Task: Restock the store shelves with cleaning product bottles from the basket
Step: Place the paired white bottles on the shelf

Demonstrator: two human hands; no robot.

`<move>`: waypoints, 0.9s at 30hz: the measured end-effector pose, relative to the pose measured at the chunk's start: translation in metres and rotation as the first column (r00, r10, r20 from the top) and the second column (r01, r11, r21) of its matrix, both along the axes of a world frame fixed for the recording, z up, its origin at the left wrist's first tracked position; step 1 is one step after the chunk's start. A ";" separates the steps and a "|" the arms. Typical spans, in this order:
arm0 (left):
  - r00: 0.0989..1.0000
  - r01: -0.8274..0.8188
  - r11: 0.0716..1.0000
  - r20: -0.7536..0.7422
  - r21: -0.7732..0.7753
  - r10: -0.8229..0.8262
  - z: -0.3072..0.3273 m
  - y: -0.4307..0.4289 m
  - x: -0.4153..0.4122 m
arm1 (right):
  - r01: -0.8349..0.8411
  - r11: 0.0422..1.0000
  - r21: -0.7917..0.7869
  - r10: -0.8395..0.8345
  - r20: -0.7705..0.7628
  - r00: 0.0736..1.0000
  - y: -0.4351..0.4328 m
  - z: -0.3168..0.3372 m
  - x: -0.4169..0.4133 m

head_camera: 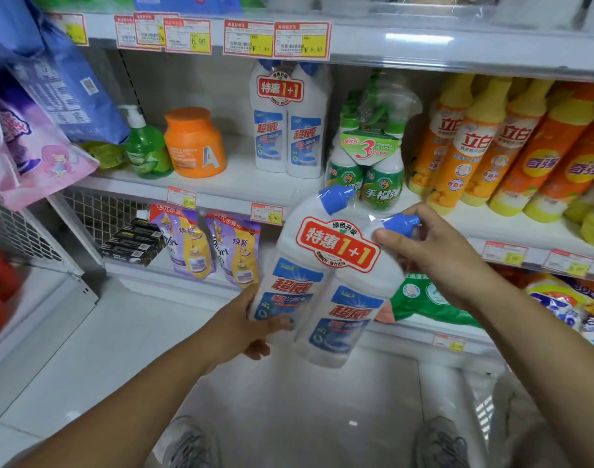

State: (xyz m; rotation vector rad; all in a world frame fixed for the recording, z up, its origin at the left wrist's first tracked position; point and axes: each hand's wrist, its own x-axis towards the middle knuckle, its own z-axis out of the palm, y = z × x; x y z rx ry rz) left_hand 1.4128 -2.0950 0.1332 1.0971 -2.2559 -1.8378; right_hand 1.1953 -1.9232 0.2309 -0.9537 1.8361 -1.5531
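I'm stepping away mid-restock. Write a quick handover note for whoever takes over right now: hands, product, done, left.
Left hand: grips the lower body of the twin-pack of white bottles.
Right hand: fingers hold the pack near its blue caps; the pack is tilted, in the air before the shelves.
Done: one matching twin-pack on the shelf stands upright between the orange jar and the green spray pack.
Left: shelve the held pack, probably beside its match. The basket is not in view.

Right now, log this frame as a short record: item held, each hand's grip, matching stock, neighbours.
held item: twin-pack of white bottles, blue caps, tilted
left hand: grips pack's lower end
right hand: fingers at one blue cap
matching stock: same twin-pack on shelf, upright
shelf neighbours: orange jar to its left, green spray bundle to its right
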 end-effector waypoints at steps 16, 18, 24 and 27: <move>0.992 -0.124 0.992 -0.009 -0.010 0.124 -0.118 -0.035 -0.032 | -0.032 0.916 0.401 0.114 -0.183 0.976 -0.060 -0.158 0.016; 0.986 -0.164 0.986 -0.011 0.009 0.164 -0.141 -0.037 -0.037 | -0.038 0.892 0.450 0.126 -0.168 0.978 -0.066 -0.185 0.013; 0.974 -0.224 0.972 -0.003 -0.070 0.225 -0.200 -0.035 -0.040 | -0.077 0.870 0.487 0.137 -0.089 0.987 -0.067 -0.250 0.008; 0.973 -0.226 0.969 0.029 -0.099 0.229 -0.218 -0.028 -0.041 | -0.073 0.849 0.523 0.142 -0.092 0.986 -0.060 -0.276 0.010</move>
